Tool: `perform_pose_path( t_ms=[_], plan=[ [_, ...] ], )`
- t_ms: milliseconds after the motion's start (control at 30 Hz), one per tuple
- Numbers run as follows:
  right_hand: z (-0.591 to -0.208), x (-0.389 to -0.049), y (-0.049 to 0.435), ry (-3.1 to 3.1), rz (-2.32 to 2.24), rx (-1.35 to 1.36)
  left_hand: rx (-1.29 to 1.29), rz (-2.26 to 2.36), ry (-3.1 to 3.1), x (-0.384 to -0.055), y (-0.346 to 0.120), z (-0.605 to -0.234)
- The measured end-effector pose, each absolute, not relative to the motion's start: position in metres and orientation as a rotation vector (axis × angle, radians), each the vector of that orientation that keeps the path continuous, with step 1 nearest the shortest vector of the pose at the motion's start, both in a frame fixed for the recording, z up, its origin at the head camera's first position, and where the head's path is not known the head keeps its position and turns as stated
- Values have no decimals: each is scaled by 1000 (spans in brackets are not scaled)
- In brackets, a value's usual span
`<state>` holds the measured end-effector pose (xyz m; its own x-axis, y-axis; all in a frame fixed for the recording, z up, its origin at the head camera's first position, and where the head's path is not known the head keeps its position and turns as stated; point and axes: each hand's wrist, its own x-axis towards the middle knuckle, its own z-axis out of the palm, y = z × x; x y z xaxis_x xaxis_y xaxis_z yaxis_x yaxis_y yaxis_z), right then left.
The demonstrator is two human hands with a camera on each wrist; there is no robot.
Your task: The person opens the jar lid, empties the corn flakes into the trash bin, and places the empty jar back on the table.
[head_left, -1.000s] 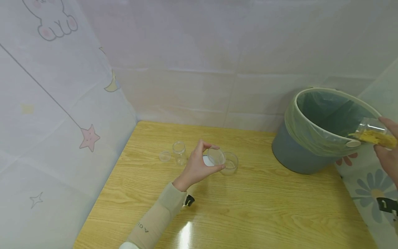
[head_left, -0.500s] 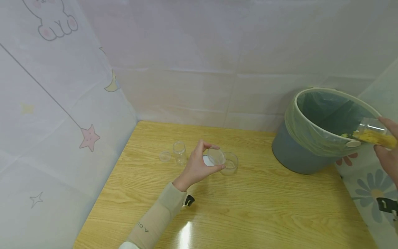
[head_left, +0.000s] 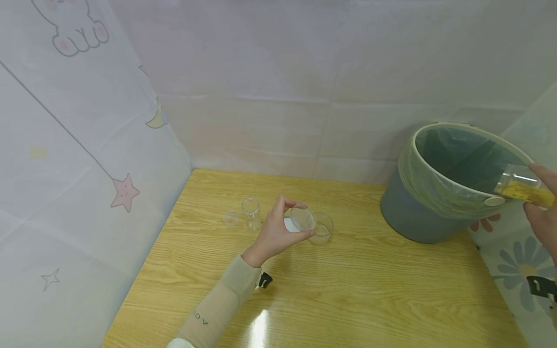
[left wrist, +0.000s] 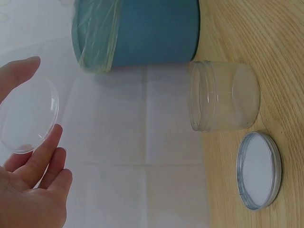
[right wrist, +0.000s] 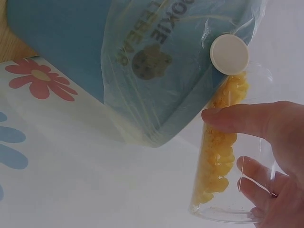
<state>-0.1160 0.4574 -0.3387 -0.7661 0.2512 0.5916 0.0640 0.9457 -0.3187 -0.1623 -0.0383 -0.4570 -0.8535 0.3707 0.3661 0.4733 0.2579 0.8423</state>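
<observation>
My left hand pinches a thin, clear round plastic lid by its edge, raised above the table. A clear jar without a lid stands just beyond that hand. Beside this jar lies a silver-rimmed lid with a white inside. At the right edge of the head view, my right hand grips a clear plastic jar tipped nearly sideways. Yellow pieces resembling popcorn lie along its lower side. Its mouth is over the rim of the blue bin; part of the right hand is cut off.
A pale plastic bag lines the bin and folds over its rim. On the left of the wooden table stand a small clear container and a flat clear disc. Patterned cloth walls enclose the back and sides.
Half a second ago, yellow pieces were falling from the tilted jar's mouth into the bin; now none show outside the mouth. Both hands have stayed in nearly the same place.
</observation>
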Motion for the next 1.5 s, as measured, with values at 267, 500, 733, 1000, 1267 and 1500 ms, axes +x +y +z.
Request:
perform_pose_path(
  t_ms=[267, 500, 733, 1000, 1267, 1500],
  plan=[
    [-337, -115, 455, -2453, 395, -238, -808, -1643, -2431, -162, -38, -458],
    [-334, -115, 453, -2511, 394, -305, -791, -1645, -2435, -161, -38, -458],
    [-333, -114, 451, -2510, 382, -323, -786, -1643, -2439, -161, -38, -457],
    [-335, -114, 452, -2499, 389, -305, -796, -1645, -2434, -161, -38, -457],
    [-336, -115, 452, -2479, 378, -285, -807, -1638, -2431, -161, -38, -458],
    [-335, -114, 452, -2497, 366, -284, -805, -1650, -2428, -161, -38, -457]
  ],
)
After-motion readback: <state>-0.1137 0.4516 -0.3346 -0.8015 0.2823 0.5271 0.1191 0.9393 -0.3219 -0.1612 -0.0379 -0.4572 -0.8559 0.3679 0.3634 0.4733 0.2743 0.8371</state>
